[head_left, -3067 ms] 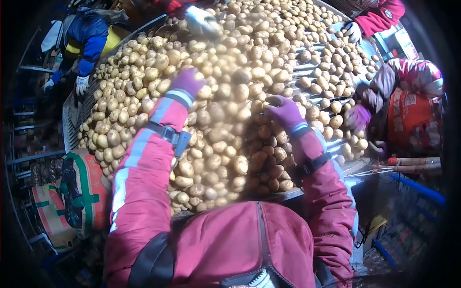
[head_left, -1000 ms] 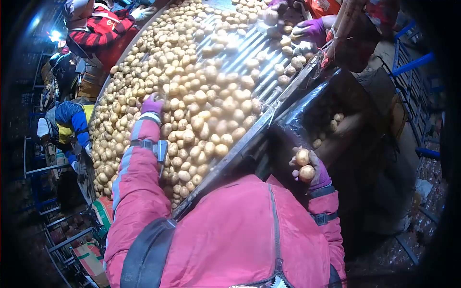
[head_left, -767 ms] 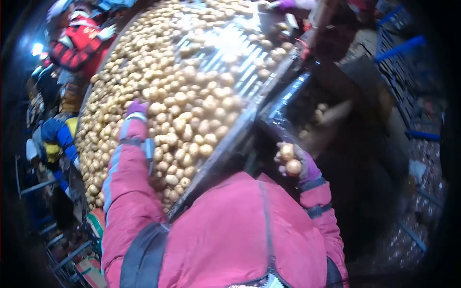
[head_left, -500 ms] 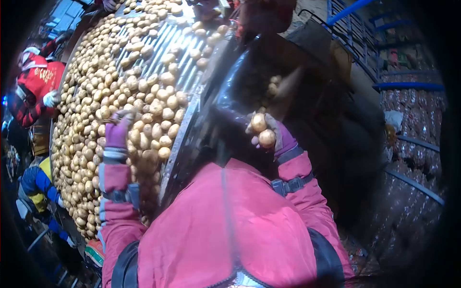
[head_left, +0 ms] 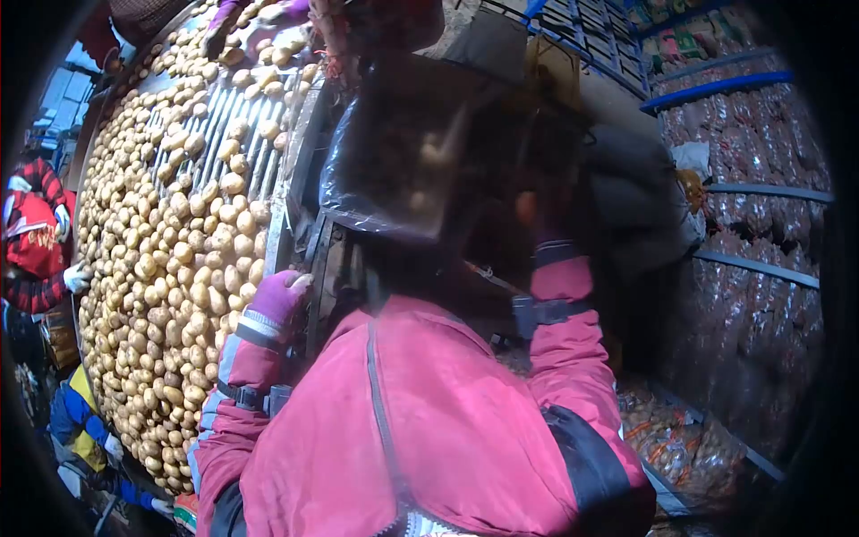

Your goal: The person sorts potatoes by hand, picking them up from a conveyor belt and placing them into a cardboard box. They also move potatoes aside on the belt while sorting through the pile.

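My left hand [head_left: 284,294], in a purple glove, is closed at the right edge of the sorting table [head_left: 284,210]; whether it holds anything is hidden. Many potatoes [head_left: 170,295] cover the table to its left. My right hand [head_left: 541,215] is in dark shadow and blurred, right of a container lined with clear plastic [head_left: 385,224]. Beside its fingers shows an orange-brown round thing, perhaps a potato [head_left: 526,208]. A few dim potatoes [head_left: 434,150] lie inside the lined container.
A person in a red vest [head_left: 36,237] stands at the table's far left, another in blue and yellow [head_left: 80,416] below. Another person's gloved hands [head_left: 268,22] reach over the table's top end. Filled bags [head_left: 752,179] are stacked at the right behind blue rails [head_left: 716,89].
The view has turned to the right. My left hand has left the potatoes for the table's edge. My right hand, which held two potatoes, has moved into shadow beside the container.
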`<action>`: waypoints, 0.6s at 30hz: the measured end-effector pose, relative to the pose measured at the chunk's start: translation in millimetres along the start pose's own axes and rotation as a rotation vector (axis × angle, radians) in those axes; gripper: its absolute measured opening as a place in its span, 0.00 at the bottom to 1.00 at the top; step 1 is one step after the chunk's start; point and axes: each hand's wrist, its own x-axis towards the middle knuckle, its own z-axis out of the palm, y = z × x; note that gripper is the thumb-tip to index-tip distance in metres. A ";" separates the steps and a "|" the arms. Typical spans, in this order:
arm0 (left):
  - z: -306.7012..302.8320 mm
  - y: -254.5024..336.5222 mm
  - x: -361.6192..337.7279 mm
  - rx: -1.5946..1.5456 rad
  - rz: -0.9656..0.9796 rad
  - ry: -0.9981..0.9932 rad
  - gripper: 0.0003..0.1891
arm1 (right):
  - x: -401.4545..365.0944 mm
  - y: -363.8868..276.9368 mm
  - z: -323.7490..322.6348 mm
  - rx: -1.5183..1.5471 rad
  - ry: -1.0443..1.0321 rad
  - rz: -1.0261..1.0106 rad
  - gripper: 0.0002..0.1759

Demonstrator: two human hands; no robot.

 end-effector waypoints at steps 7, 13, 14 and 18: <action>13.9 -0.6 -14.9 0.068 0.371 0.087 0.20 | 58.1 16.6 -71.4 -0.916 0.265 -0.337 0.22; 9.2 -32.1 -46.0 0.147 0.530 0.214 0.18 | -5.1 -26.4 166.1 -0.400 -0.370 -0.483 0.21; -3.6 -32.0 -61.6 0.119 0.442 0.287 0.17 | -22.6 -32.1 207.1 -0.355 -0.521 -0.464 0.21; -63.4 -101.4 -122.2 0.132 0.127 0.689 0.12 | -100.0 -33.1 343.0 -0.281 -1.053 -0.415 0.19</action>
